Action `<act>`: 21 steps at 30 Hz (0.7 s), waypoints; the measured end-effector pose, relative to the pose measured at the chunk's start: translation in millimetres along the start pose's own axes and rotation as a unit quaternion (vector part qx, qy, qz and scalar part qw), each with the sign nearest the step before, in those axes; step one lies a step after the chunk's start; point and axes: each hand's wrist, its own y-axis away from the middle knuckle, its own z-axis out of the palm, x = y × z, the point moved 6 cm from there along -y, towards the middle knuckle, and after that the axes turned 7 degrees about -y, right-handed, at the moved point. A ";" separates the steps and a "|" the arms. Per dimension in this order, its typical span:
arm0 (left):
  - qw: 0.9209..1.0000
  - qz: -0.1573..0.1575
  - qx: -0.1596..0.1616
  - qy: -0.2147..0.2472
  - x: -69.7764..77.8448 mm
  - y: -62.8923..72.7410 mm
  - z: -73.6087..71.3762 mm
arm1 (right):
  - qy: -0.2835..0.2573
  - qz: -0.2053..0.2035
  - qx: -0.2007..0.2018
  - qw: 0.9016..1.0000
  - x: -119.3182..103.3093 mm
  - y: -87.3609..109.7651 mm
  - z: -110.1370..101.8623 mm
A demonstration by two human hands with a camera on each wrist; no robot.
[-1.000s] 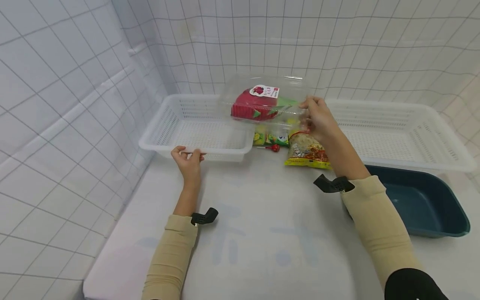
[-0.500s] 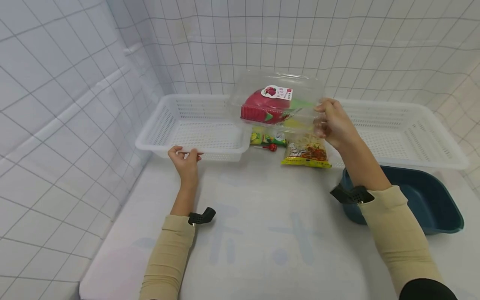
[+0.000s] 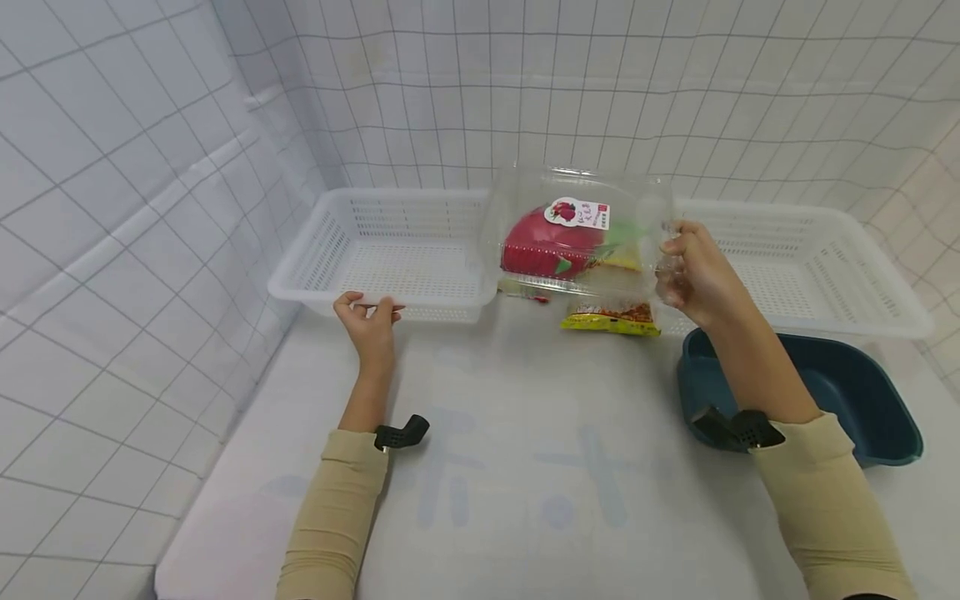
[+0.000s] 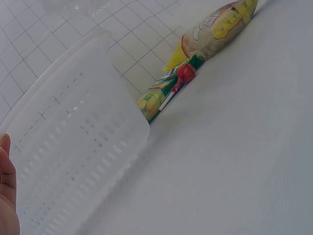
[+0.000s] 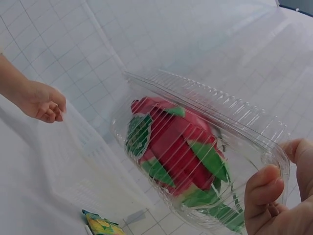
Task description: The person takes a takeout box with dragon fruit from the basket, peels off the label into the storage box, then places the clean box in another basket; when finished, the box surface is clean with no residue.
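My right hand (image 3: 701,275) grips the right end of a clear plastic clamshell box (image 3: 585,229), held up behind the middle of the table. Inside the box lies a red and green dragon fruit (image 5: 181,142), with a white label (image 3: 577,213) showing above it. In the right wrist view, thumb and fingers pinch the box's corner. My left hand (image 3: 371,329) pinches the front rim of the left white basket (image 3: 427,310). Under the box, partly covered by it in the head view, are a yellow-edged snack bag (image 3: 611,322), a red lollipop (image 4: 186,73) and green-yellow packets (image 4: 152,102).
To the right stands a second white basket (image 3: 795,212) with slotted walls. A dark blue basin (image 3: 847,392) sits in front of it, partly behind my right forearm. Grid-patterned cloth (image 3: 570,92) hangs behind and at the left of the white table (image 3: 510,458).
My right hand has carried the clamshell box to the right, then lowered it toward me, so it now covers more of the snack bag and packets. The left hand stays at the basket's rim.
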 end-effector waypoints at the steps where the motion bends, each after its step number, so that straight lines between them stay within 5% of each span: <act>1: 1.000 -0.001 0.000 -0.001 0.0 0.0 -0.4 | 0.002 0.002 -0.006 1.000 0.6 3.5 0.1; 8: 1.000 0.000 0.000 -0.001 2.0 -0.2 -3.4 | -0.015 0.000 -0.068 0.998 5.3 29.0 8.0; 21: 1.000 0.003 0.004 -0.003 5.6 0.7 -5.9 | -0.017 -0.008 -0.087 0.996 14.8 67.4 14.9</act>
